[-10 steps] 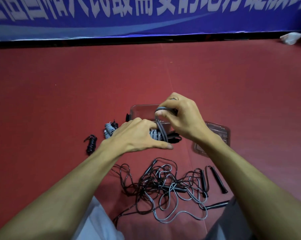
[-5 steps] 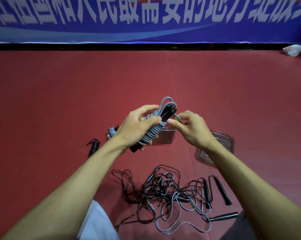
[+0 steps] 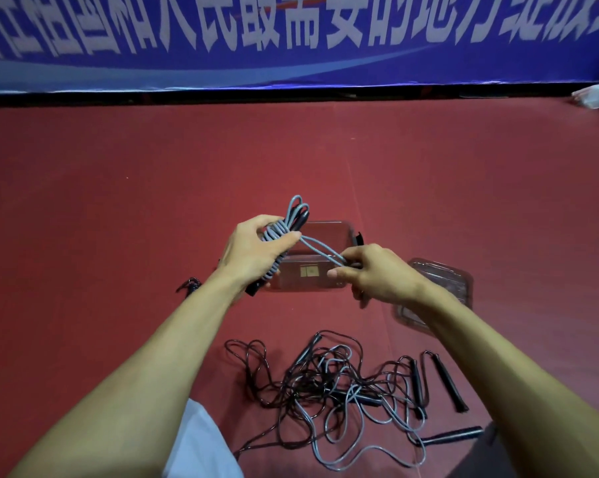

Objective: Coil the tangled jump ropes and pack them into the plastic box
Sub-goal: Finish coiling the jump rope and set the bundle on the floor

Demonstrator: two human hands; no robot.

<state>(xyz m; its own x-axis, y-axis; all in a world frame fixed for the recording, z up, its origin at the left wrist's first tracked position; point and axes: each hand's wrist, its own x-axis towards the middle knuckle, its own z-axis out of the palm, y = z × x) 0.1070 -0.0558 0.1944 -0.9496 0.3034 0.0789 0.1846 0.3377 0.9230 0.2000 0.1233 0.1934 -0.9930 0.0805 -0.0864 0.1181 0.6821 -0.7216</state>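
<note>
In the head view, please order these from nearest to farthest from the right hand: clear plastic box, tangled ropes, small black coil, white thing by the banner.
From the right hand:
1. clear plastic box, just behind it.
2. tangled ropes, below it, in the foreground.
3. small black coil, far to the left.
4. white thing, far back on the right.
</note>
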